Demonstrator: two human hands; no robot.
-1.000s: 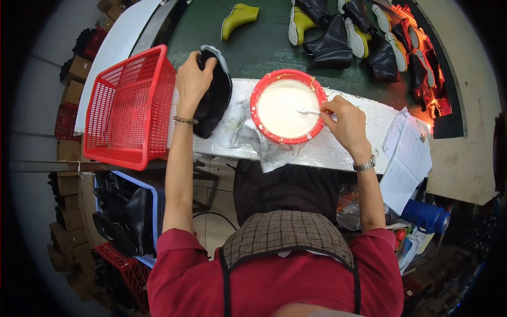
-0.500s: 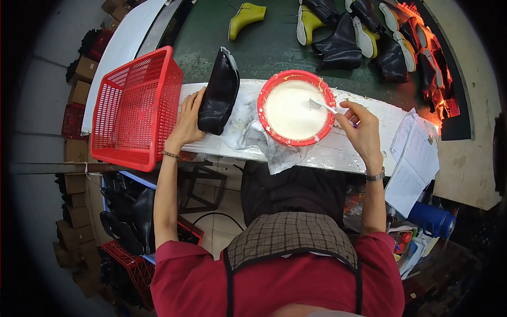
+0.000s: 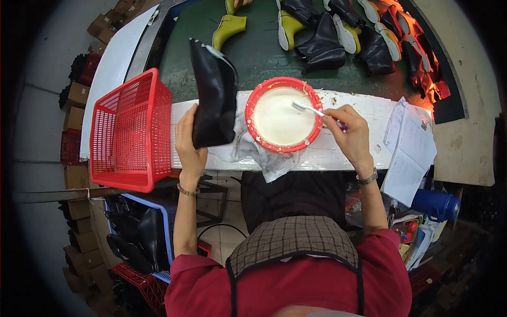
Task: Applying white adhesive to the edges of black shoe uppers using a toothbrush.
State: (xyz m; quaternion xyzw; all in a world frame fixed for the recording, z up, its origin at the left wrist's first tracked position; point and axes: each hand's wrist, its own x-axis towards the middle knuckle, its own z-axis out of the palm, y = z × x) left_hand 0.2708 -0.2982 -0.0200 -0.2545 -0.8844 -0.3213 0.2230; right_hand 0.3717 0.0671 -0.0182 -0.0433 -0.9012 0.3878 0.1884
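Note:
My left hand (image 3: 188, 142) grips a black leather ankle boot upper (image 3: 214, 98) near its lower end, fingers mostly behind it. The boot stands tilted over the white tabletop, beside a red basin (image 3: 254, 138). Creamy white liquid (image 3: 281, 122) fills much of the basin. In my right hand (image 3: 349, 134) is a toothbrush (image 3: 312, 110), pinched by its white and purple handle. Its bristle end reaches over the basin rim above the liquid; whether it touches the liquid I cannot tell. A stained white cloth (image 3: 277, 164) lies partly under the basin.
A red plastic basket (image 3: 154, 138) stands left. On the green belt (image 3: 253, 58) are a yellow-green boot form (image 3: 229, 30) and several black boots; another person's hand (image 3: 242, 2) shows at the far edge. Papers (image 3: 405, 158) lie right, near an orange-glowing heater (image 3: 430, 87).
My left hand has closed around the boot and tipped it, showing more of its underside. The toothbrush has moved inward over the basin. Another person's hand has come in at the far edge.

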